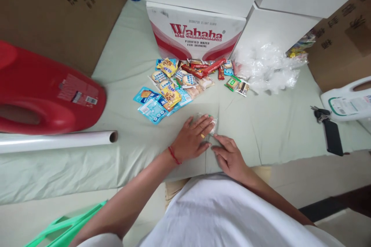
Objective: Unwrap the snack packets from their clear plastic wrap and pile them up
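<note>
My left hand (pixel 198 135), with a red string bracelet and a ring, lies flat over a small clear plastic packet (pixel 213 125). Most of that packet is hidden under the fingers, so its contents cannot be made out. Close by on the right, my right hand (pixel 231 156) rests on the cloth, index finger reaching to the packet's lower edge and thumb apart from it. Beyond the hands lies a pile of wrapped snacks, among them a yellow cookie packet (pixel 171 94), a blue packet (pixel 153 111) and a red stick-shaped wrapper (pixel 213 66). A green-wrapped snack (pixel 232 83) sits right of the pile.
Behind the snacks stands a Wahaha carton (pixel 197 32), with clear plastic bags (pixel 266 67) beside it. A red jug (pixel 52 92) and a white roll (pixel 58 141) occupy the left. At right are a white bottle (pixel 348 100), keys (pixel 321 115) and a black phone-like object (pixel 332 137).
</note>
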`<state>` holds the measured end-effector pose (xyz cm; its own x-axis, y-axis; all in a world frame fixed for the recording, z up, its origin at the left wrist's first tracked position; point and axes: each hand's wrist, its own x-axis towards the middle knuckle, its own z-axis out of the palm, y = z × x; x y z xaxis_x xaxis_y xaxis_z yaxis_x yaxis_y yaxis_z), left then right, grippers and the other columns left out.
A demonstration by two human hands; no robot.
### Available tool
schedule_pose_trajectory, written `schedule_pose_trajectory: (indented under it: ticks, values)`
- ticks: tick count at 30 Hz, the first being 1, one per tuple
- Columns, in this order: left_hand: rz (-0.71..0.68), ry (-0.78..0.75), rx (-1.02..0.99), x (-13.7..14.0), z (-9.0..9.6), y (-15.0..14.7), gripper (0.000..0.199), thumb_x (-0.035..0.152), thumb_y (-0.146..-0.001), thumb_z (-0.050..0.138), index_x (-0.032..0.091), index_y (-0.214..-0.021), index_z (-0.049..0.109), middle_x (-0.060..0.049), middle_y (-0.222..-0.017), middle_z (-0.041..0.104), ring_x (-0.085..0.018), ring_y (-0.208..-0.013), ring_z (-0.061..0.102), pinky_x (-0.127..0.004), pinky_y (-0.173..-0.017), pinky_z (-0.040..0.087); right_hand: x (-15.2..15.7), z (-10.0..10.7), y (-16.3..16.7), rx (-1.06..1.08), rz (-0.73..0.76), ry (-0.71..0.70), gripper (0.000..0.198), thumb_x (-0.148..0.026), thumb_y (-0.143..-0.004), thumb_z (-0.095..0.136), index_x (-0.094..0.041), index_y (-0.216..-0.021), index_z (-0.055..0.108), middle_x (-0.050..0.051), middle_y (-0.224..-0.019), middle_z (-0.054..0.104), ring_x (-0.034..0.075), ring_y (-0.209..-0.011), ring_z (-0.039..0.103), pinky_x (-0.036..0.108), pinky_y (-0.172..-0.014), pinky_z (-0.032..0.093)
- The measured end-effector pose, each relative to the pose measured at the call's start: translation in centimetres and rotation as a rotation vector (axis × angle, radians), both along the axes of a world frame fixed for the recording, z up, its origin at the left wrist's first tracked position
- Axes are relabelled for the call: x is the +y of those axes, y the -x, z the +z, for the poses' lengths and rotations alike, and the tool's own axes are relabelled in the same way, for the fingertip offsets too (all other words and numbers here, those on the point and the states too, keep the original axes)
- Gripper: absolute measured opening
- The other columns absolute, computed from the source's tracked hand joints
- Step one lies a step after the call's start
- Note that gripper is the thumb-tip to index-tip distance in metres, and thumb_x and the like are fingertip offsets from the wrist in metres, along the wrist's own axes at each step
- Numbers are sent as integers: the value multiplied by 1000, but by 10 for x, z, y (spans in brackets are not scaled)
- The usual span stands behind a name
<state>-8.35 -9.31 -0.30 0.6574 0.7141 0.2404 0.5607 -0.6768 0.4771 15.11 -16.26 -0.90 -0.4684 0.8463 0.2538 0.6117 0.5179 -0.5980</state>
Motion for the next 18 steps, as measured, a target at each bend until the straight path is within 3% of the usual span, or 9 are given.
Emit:
schedule_pose_trajectory:
  ticks: [3, 6, 9, 12, 14, 18]
  values:
    - [78, -94, 88, -3, -1, -13, 56, 32, -101, 54, 20, -155, 46, -18, -164, 45, -35, -156, 34, -66, -128, 13, 0, 5, -7, 124, -99, 37, 33, -15, -98, 53, -30, -120, 73, 8, -117, 76, 28, -114, 64, 54, -99, 55]
    - [146, -135, 67, 6, -4, -26, 48, 20, -101, 50, 16, -149, 51, -21, -159, 49, -35, -154, 38, -61, -126, 26, 5, 8, -9, 199, -166, 58, 28, -17, -98, 55, -30, -116, 74, 6, -110, 77, 28, -107, 66, 54, -99, 54]
    - [217, -58, -32, 21, -3, -31, 43, 15, -99, 50, 15, -142, 55, -22, -154, 54, -34, -151, 44, -54, -121, 39, 11, 9, -13, 266, -211, 98, 22, -22, -100, 57, -31, -108, 75, 5, -104, 78, 27, -104, 66, 54, -100, 53]
    - [397, 171, -273, 31, 7, -31, 45, 27, -92, 65, 17, -135, 56, -20, -142, 63, -32, -137, 58, -48, -114, 47, 19, 10, -16, 387, -313, 204, 18, -33, -101, 59, -28, -102, 76, 7, -102, 77, 26, -106, 67, 52, -102, 53]
    - [529, 423, -561, 31, 14, -35, 47, 40, -87, 72, 19, -127, 56, -14, -124, 71, -27, -117, 69, -41, -102, 54, 26, 11, -16, 526, -383, 366, 25, -45, -101, 59, -27, -111, 74, 9, -111, 76, 25, -109, 68, 48, -98, 56]
    - [509, 984, -1173, 22, 15, -59, 47, 61, -82, 68, 20, -103, 57, -4, -96, 73, -20, -86, 70, -32, -77, 56, 40, 20, -1, 866, -283, 769, 65, -70, -90, 65, -28, -139, 61, 14, -143, 64, 28, -124, 65, 46, -97, 58]
